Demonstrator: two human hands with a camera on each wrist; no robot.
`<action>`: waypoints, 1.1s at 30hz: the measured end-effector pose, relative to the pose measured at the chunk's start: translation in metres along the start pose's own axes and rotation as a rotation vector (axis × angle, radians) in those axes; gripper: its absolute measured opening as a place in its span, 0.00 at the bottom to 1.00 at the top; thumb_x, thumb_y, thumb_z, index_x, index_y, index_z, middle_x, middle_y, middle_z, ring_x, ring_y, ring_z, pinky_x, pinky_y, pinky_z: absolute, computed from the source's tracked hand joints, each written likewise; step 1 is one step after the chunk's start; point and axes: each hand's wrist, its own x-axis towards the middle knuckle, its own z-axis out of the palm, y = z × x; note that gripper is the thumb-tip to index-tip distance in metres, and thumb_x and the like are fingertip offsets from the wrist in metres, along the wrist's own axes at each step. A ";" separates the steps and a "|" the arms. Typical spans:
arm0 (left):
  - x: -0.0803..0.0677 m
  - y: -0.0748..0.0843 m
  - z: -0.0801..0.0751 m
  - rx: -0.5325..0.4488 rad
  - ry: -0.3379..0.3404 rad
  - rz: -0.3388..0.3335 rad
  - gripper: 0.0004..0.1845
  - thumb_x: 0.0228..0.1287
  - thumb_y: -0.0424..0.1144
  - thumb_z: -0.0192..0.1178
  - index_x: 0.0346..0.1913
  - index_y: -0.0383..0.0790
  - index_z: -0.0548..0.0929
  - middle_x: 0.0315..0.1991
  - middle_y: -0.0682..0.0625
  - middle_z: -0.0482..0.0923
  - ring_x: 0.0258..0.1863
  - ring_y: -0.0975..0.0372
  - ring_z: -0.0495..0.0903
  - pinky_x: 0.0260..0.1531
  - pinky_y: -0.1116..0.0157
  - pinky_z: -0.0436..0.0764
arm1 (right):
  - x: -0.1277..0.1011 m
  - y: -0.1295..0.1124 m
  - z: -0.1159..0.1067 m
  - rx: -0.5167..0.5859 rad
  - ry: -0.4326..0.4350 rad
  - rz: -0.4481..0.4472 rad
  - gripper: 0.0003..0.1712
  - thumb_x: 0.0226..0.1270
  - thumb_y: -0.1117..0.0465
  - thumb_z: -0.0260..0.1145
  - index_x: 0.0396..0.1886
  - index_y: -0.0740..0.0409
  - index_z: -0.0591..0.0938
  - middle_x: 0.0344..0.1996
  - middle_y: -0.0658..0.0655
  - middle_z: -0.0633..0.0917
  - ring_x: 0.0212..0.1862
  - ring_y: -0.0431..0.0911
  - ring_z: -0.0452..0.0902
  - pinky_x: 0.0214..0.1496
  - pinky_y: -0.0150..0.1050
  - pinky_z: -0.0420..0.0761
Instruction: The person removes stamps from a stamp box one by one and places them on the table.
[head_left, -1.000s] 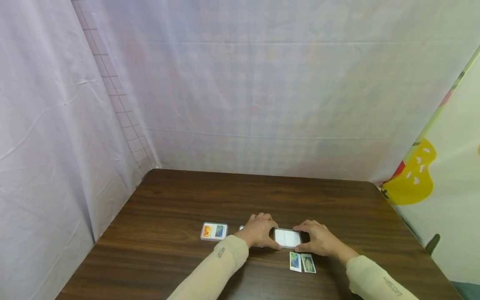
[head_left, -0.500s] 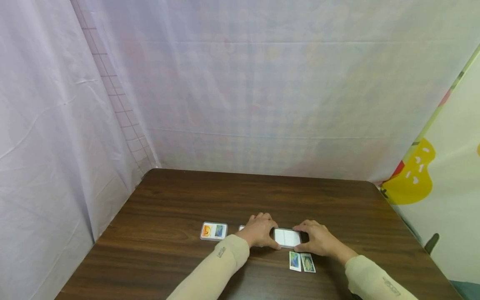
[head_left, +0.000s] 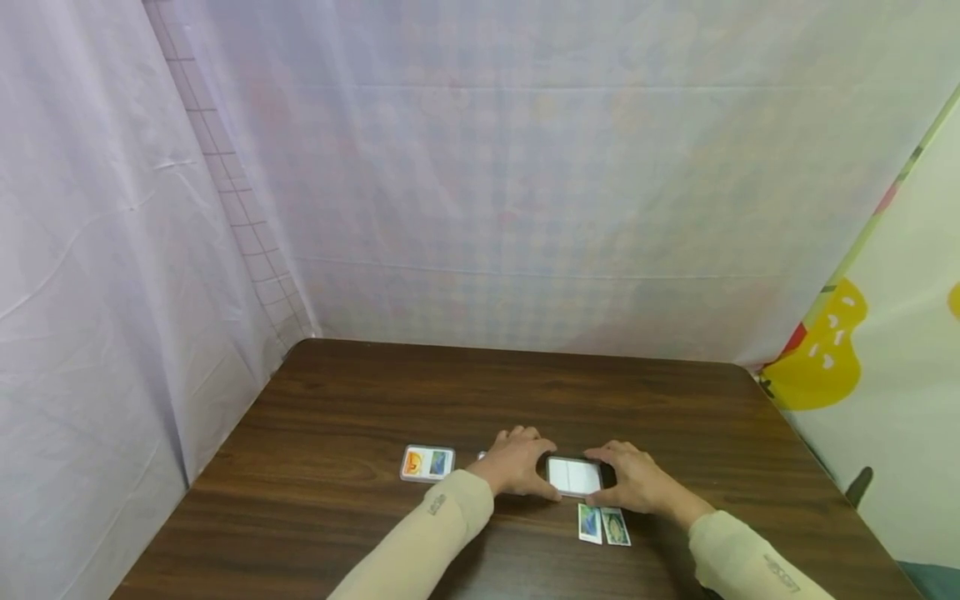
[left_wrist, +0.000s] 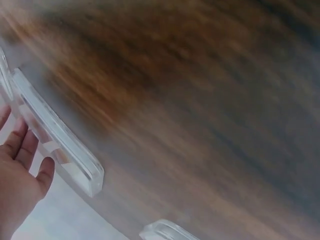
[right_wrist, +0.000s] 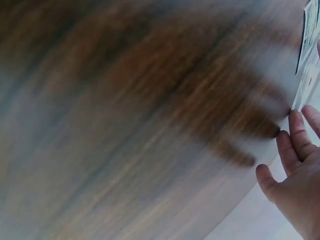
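In the head view, a clear plastic card case [head_left: 574,477] with a white two-panel inside lies flat on the brown table [head_left: 360,533]. My left hand [head_left: 516,461] holds its left end, thumb at the near corner and forefinger at the far one. At the right end my right hand [head_left: 628,477] grips the two corners likewise. Two small white-bordered picture cards [head_left: 590,523] lie side by side just in front of the case. A second clear case [left_wrist: 60,137] lies beneath my left hand's fingers in the left wrist view, mostly hidden from the head camera.
To the left, another clear case [head_left: 427,462] contains an orange picture and a blue-green one. White curtains [head_left: 480,208] hang behind the table and along its left side. A pale cloth with a yellow shape [head_left: 817,354] borders the right.
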 end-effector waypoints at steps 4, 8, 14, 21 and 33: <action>-0.001 -0.003 -0.002 -0.038 0.019 0.009 0.40 0.50 0.66 0.70 0.65 0.52 0.77 0.58 0.55 0.73 0.60 0.61 0.68 0.63 0.58 0.63 | -0.001 0.000 -0.002 -0.004 0.018 -0.006 0.43 0.47 0.39 0.78 0.59 0.60 0.80 0.49 0.57 0.80 0.51 0.56 0.75 0.51 0.66 0.72; -0.002 -0.007 -0.005 -0.054 0.030 0.022 0.39 0.51 0.66 0.69 0.65 0.52 0.77 0.59 0.54 0.73 0.60 0.60 0.68 0.62 0.57 0.63 | -0.001 0.000 -0.006 0.002 0.045 -0.006 0.42 0.48 0.38 0.77 0.58 0.59 0.80 0.50 0.59 0.80 0.53 0.59 0.75 0.51 0.68 0.71; -0.004 -0.012 -0.010 -0.100 0.030 0.017 0.39 0.52 0.65 0.69 0.65 0.50 0.77 0.59 0.53 0.73 0.62 0.58 0.68 0.63 0.56 0.63 | -0.001 -0.003 -0.010 0.056 0.066 -0.010 0.41 0.52 0.40 0.76 0.59 0.62 0.80 0.51 0.59 0.79 0.54 0.59 0.75 0.53 0.64 0.73; -0.011 -0.022 -0.016 -0.115 0.045 0.017 0.40 0.54 0.66 0.67 0.66 0.48 0.76 0.60 0.51 0.73 0.62 0.57 0.69 0.64 0.55 0.63 | 0.004 -0.014 -0.009 0.088 0.095 -0.005 0.40 0.54 0.41 0.75 0.59 0.63 0.80 0.51 0.57 0.79 0.54 0.57 0.75 0.54 0.57 0.76; -0.030 -0.040 -0.027 -0.188 0.062 -0.001 0.39 0.57 0.61 0.68 0.67 0.45 0.74 0.62 0.49 0.72 0.64 0.54 0.68 0.66 0.52 0.61 | 0.014 -0.033 -0.012 0.080 0.147 -0.006 0.36 0.56 0.44 0.75 0.58 0.63 0.81 0.53 0.59 0.79 0.56 0.60 0.74 0.57 0.58 0.74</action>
